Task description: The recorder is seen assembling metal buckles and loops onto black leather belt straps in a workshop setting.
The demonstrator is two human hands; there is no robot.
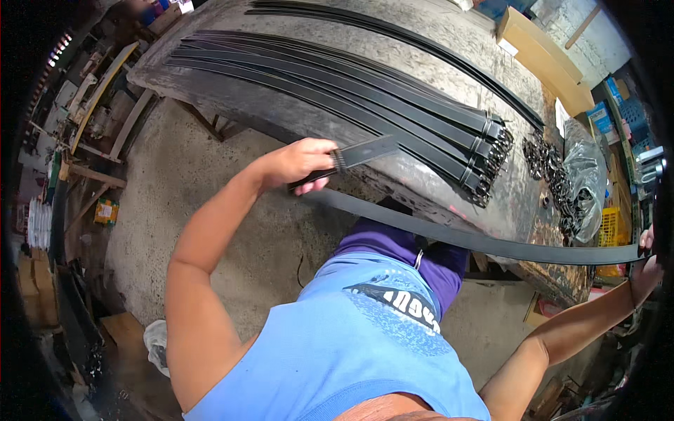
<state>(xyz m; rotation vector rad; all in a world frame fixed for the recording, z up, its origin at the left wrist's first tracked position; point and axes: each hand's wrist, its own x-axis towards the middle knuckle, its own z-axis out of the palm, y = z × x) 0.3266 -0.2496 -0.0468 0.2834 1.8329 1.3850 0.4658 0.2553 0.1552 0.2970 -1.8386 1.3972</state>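
A long black belt strap [449, 233] stretches across my front below the table edge, between my two hands. My left hand [307, 161] is closed around its left end. A short flat dark piece [372, 149] sticks out of that fist to the right, with a ribbed edge by the fingers; whether it belongs to the same strap I cannot tell. At the far right rim my right hand [650, 263] grips the other end, its fingers partly cut off. Several black belts [337, 88] lie side by side on the table, metal buckles [484, 165] at their right ends.
The worn table [484, 77] also carries another bundle of black straps [421, 45] at its back. On its right lie a heap of dark buckles [551, 168] and a clear plastic bag [586, 161]. Beyond are a cardboard box [544, 59] and a yellow basket [609, 228].
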